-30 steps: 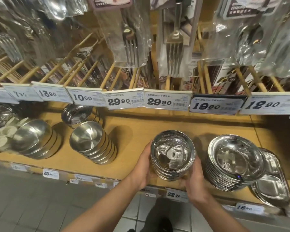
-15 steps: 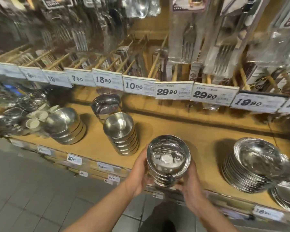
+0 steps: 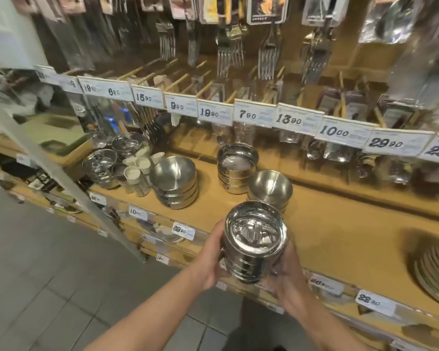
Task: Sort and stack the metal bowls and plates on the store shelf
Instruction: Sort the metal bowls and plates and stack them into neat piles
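Over the shelf's front edge, carrying a stack of shiny bowls, left hand and right hand curling fingers round its sides; probably needing a matching pile, maybe those bowls just behind

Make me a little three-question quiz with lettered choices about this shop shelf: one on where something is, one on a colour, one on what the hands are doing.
1. Where is the held stack of bowls?
A. Over the shelf's front edge
B. On the floor
C. Hung among the forks

2. What colour are the small cups left of the bowls on the shelf?
A. Red
B. White
C. Black

3. How is the held stack carried?
A. One hand alone
B. Both hands, one each side
C. Nobody touches it

Answers: 1 A, it sits before the wooden shelf front. 2 B, the cups look pale white. 3 B, the left hand and right hand grip opposite sides.
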Tool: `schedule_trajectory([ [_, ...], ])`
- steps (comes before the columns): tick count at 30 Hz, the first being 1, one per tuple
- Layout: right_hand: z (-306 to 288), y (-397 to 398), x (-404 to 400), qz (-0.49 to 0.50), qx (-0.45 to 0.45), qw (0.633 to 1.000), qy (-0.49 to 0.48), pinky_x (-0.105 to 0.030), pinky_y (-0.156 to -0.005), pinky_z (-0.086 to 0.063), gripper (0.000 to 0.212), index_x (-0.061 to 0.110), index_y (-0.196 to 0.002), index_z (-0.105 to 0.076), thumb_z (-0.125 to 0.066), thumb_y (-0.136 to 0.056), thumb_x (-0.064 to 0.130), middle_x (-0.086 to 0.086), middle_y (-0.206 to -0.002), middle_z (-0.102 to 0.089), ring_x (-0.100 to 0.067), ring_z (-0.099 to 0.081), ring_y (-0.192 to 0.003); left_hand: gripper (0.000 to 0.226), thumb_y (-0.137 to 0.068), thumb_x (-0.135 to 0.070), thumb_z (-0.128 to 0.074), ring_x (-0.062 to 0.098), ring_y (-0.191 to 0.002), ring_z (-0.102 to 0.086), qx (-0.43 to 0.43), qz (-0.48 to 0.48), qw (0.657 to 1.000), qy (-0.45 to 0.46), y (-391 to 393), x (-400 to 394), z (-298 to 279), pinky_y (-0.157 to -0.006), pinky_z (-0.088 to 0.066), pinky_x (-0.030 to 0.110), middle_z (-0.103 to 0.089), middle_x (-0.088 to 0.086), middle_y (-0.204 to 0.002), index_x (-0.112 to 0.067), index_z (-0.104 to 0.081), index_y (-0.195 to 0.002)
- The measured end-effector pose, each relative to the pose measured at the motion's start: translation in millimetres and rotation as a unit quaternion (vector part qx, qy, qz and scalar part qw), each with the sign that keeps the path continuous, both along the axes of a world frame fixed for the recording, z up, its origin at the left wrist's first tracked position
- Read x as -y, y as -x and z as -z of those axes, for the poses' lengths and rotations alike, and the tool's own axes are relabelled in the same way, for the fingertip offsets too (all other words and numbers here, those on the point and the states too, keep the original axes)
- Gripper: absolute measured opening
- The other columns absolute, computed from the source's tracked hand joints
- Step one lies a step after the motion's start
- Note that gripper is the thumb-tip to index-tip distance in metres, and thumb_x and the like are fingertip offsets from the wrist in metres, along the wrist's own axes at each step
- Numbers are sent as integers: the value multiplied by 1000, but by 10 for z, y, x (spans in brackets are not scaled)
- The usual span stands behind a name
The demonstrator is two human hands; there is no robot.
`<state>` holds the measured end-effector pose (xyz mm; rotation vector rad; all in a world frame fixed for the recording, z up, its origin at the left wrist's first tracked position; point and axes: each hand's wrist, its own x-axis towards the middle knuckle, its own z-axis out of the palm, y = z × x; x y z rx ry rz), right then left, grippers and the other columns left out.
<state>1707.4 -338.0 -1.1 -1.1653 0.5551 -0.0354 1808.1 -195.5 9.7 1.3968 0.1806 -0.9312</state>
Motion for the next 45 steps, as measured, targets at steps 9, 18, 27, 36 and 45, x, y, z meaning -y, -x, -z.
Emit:
schedule_trajectory([
  [9,-64,-796,-480,0,15,1000,12,-27,-65,-61,66,46,-116,-70,-47,-74,91,17,-114,-74,-4,-71,-100,81,-52,-90,-61,27,-121,-55,23,-26,999,-8,-638,-501,-147,-75,-58,50,-66,-2,-128,-39,-72,-115],
  [18,192,-1454,-374,25,-41,999,-18,-38,-77,-57,46,55,-122,-60,-31,-94,76,23,-119,-70,-3,-60,-115,78,-56,-94,-54,25,-122,-55,34,-11,999,-10,-1286,-382,45,-66,-60,42,-68,-3,-127,-43,-74,-111],
  [27,461,-1680,-319,74,-19,997,-29,-39,-77,-60,30,64,-106,-64,-37,-105,52,29,-113,-70,5,-67,-103,64,-82,-81,-45,21,-119,-64,12,21,1000,9,-1660,-277,309,-96,-56,44,-73,-5,-123,-37,-72,-118],
  [36,443,-1784,-369,78,-37,995,-56,-63,-109,-37,57,53,-135,-51,-41,-85,79,25,-132,-60,-6,-50,-129,53,-85,-77,-42,2,-97,-71,-3,51,998,35,-1860,-287,351,-63,-60,22,-75,-12,-116,-43,-73,-112],
  [45,392,-1766,-407,98,-39,993,-61,-65,-112,-35,54,44,-143,-48,-34,-97,67,12,-147,-53,-14,-43,-140,48,-95,-68,-38,1,-76,-74,-19,36,999,18,-1864,-272,441,-59,-57,28,-78,-12,-98,-41,-78,-97],
])
